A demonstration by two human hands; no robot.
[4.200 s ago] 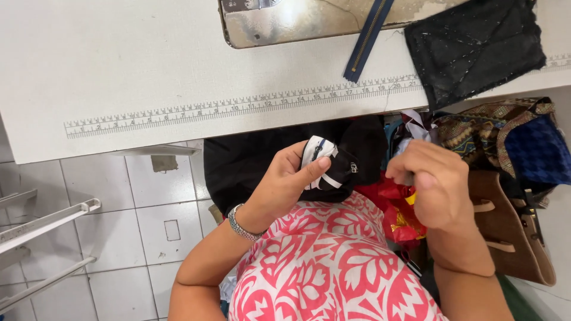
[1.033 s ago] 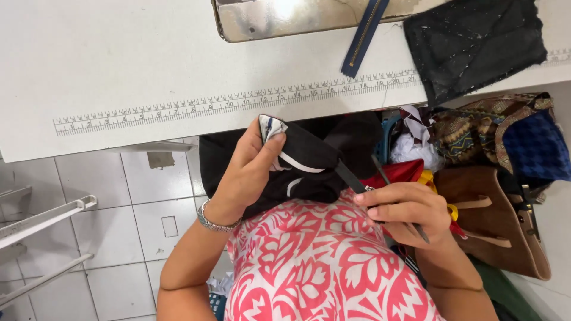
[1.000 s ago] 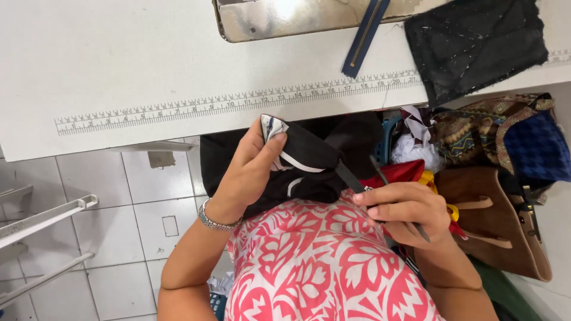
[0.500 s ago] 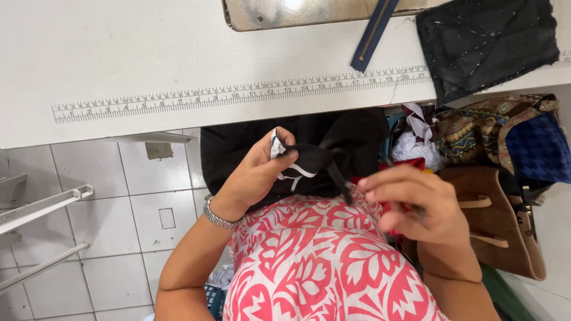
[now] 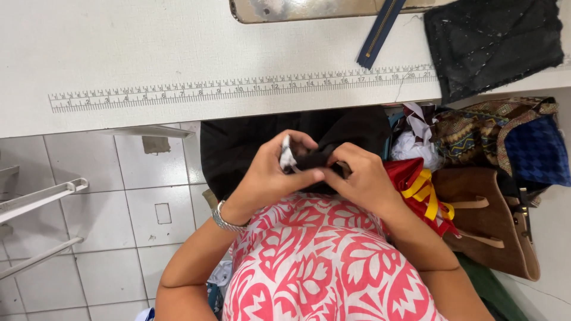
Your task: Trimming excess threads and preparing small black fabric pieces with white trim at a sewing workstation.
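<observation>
Below the white table's ruled edge (image 5: 238,89), over the lap, left hand (image 5: 270,175) and right hand (image 5: 360,178) both pinching a small bunched black fabric piece with white trim (image 5: 306,159), brown leather bag (image 5: 485,220) beside.

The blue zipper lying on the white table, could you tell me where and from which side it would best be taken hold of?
Take the blue zipper at its lower end, which lies bare on the white table, coming from the table's near edge. It lies as a flat narrow strip, slanting, with its upper end at the shiny metal plate, so pinching across its width there probably suits best.
</observation>
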